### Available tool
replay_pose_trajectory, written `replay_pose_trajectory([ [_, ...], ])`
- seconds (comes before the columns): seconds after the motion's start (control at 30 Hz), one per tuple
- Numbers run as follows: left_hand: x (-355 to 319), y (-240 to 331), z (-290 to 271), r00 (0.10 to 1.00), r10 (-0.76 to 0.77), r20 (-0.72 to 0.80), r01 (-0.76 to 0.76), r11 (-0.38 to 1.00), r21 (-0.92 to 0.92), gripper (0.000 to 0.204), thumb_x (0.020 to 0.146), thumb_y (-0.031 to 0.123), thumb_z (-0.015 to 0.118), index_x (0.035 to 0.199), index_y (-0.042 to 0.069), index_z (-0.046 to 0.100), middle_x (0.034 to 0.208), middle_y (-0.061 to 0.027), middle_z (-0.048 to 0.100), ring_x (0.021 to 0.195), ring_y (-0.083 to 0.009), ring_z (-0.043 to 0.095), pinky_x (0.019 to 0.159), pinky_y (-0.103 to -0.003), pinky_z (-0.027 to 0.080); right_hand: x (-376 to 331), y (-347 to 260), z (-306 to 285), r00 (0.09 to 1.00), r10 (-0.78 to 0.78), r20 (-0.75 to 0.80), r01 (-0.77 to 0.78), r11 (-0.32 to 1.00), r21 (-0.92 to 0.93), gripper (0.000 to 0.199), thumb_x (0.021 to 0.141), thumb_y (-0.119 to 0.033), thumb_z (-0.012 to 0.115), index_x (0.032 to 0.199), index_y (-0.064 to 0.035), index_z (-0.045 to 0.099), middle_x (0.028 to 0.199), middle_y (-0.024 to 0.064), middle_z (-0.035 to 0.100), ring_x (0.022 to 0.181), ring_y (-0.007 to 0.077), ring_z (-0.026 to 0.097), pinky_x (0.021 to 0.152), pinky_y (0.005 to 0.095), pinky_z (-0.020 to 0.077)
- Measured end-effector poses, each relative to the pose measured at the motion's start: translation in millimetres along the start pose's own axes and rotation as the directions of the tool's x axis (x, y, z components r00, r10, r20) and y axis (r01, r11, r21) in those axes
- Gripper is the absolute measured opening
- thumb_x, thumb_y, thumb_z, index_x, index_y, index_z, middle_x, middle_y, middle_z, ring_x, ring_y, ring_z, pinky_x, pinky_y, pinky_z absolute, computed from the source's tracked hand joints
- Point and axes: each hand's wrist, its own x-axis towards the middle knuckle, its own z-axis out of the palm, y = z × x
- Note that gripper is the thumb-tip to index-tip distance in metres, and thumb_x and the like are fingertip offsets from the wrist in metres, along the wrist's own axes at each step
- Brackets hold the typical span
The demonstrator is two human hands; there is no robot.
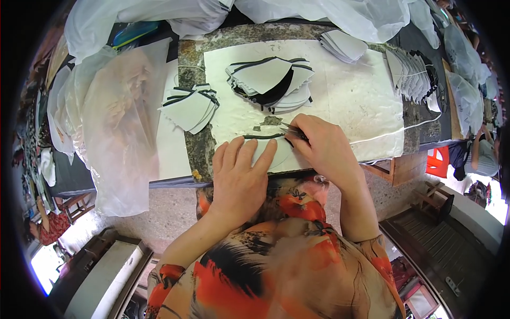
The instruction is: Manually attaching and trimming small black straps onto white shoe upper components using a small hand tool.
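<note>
My left hand [240, 173] lies with its fingers spread on a white cut piece [276, 154] that has a black strip along its far edge. The piece rests near the front edge of a white sheet [340, 117]. At the right end of that strip, my right hand [325, 149] is closed round small dark pointed snips [295, 132], their tips toward the left. The fingers hide most of the snips. Just beyond both hands sits a pile of similar white pieces with black edging [265, 74]. A smaller edged stack [192, 106] is to the left.
Plain white pieces [342, 47] lie at the far right of the sheet, and a bundled stack [409, 74] stands beyond. A white cord [396, 131] crosses the right side. Clear plastic bags [122, 106] cover the left and far edge. Other people are in the background.
</note>
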Motion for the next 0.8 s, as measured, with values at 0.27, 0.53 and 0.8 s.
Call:
replay_pose_trajectory([
  [0.27, 7, 1, 3, 1.0, 0.004, 0.0, -0.004, 1.0, 0.014, 0.056, 0.08, 0.012, 0.069, 0.135, 0.02, 0.066, 0.121, -0.0113, 0.056, 0.121, -0.0337, 0.049, 0.106, -0.049, 0.035, 3, 3, 3, 1.0, 0.011, -0.009, -0.011, 1.0, -0.006, 0.018, 0.093, -0.021, 0.065, 0.095, -0.0043, 0.059, 0.088, 0.0174, 0.066, 0.083, 0.0402, 0.066, 0.072, 0.0496, 0.052],
  [0.53, -12, -9, 30, 0.984, 0.035, -0.175, -0.039, 0.999, -0.022, 0.056, 0.082, 0.007, 0.068, 0.137, 0.016, 0.063, 0.137, -0.0167, 0.051, 0.133, -0.04, 0.045, 0.115, -0.057, 0.031, -1, -5, 12, 0.99, 0.085, -0.112, -0.094, 0.993, -0.073, 0.021, 0.091, -0.021, 0.068, 0.096, -0.0033, 0.059, 0.088, 0.0162, 0.065, 0.084, 0.0393, 0.065, 0.07, 0.0473, 0.0505],
  [0.8, -34, -18, 46, 0.95, 0.059, -0.306, -0.069, 0.997, -0.021, 0.058, 0.085, 0.007, 0.068, 0.141, 0.019, 0.058, 0.151, -0.018, 0.046, 0.142, -0.041, 0.041, 0.119, -0.058, 0.026, -2, -13, -20, 0.957, 0.193, 0.218, -0.242, 0.942, 0.231, 0.036, 0.087, -0.036, 0.075, 0.102, -0.0026, 0.07, 0.097, 0.0176, 0.071, 0.087, 0.0375, 0.068, 0.08, 0.043, 0.0533],
])
